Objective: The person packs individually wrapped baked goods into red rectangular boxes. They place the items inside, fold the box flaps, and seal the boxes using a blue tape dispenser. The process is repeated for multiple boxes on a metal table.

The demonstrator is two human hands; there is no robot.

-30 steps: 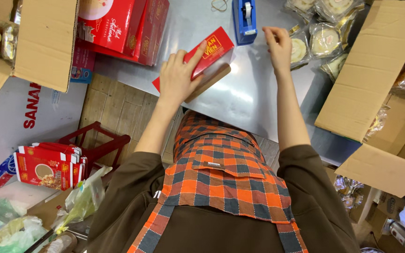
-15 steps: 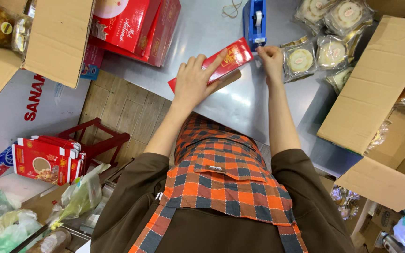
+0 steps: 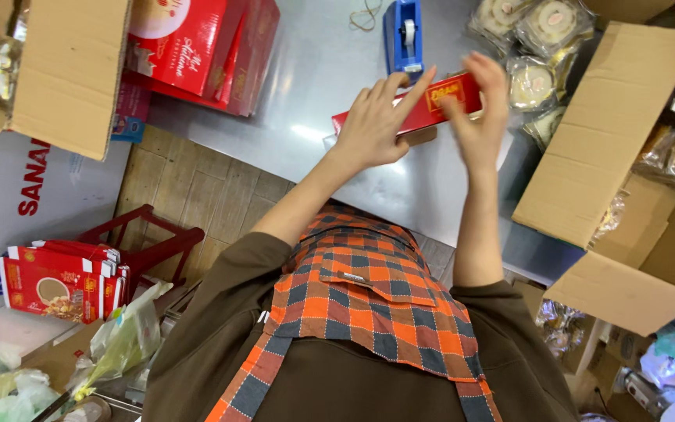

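Holding the long red box (image 3: 431,105) up over the tabletop (image 3: 314,86), you keep it between both hands, likely so you can turn and work on it. Your left hand (image 3: 376,117) grips the near end with fingers spread along its side. Your right hand (image 3: 478,109) presses the far end, a bit blurry, fingers wrapped on it. The box is thin and flat, bright red with a yellow label. It sits just in front of the blue tape holder (image 3: 405,31), near the far edge. Wrapped round cakes (image 3: 537,70) lie by the right edge, beside an open cardboard box (image 3: 611,141).
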